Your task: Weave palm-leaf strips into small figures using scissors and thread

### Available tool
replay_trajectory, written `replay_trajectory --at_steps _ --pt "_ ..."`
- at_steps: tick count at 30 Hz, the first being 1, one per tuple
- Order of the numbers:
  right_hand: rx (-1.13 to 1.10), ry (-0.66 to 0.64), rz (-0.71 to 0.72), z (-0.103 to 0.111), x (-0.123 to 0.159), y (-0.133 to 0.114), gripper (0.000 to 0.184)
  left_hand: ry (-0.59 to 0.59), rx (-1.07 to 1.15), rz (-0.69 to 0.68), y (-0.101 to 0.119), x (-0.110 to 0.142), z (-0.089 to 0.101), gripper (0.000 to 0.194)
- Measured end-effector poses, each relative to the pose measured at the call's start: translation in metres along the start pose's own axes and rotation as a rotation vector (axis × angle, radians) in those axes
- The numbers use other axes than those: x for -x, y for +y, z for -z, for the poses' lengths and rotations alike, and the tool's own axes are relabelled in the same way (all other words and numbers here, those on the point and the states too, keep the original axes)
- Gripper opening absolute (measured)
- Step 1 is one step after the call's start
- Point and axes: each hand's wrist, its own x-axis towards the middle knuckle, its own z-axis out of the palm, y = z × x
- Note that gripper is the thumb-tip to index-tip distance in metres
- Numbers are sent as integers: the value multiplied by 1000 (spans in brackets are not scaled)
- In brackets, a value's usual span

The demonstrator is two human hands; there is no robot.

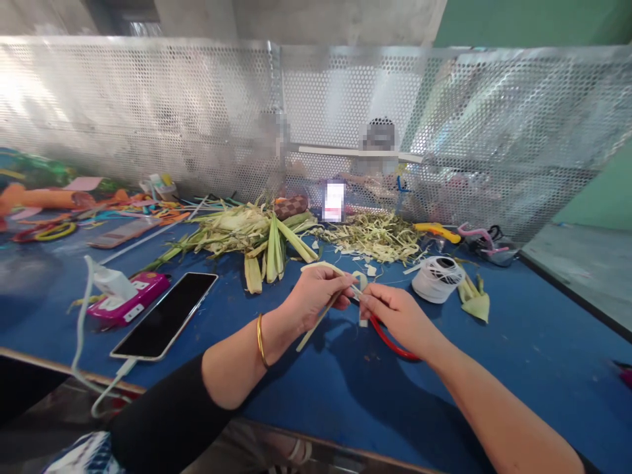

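In the middle of the head view my left hand [318, 293] is closed on a pale strip of husk [316, 329], one end of which hangs down below the fingers. Close beside it, my right hand [392, 309] pinches at the tip of the piece; what lies between those fingertips is too small to make out. Below my right hand a red handle [395, 350], like that of scissors, lies on the blue table. A white thread spool [438, 279] stands to the right of my hands. A folded husk piece [474, 299] lies beside the spool.
A pile of husks [237, 227] and shredded strips [380, 237] lie at the back, before a perforated metal screen [172, 118]. On the left are a phone [165, 316] on a cable and a purple power strip [129, 299]. A yellow tool [437, 231] lies back right.
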Motion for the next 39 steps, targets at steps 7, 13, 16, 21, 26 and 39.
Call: replay_trajectory --at_steps 7,13,16,21,26,39 --pt "188 246 46 12 1 0 32 -108 -151 -3 3 4 0 20" --pt "-35 136 -22 7 -1 -6 39 -315 -586 -50 -7 14 -10 21" --pt "-252 94 -157 0 0 -10 32 -347 -626 -5 -15 16 -16 24" --pt "-289 353 -75 1 5 -14 23 -245 -489 61 -19 11 -16 28" --pt "54 621 263 -1 16 -19 11 -100 -97 131 -14 3 -7 22" --pt "908 346 693 -18 9 -6 21 -64 456 312 -2 -7 5 26"
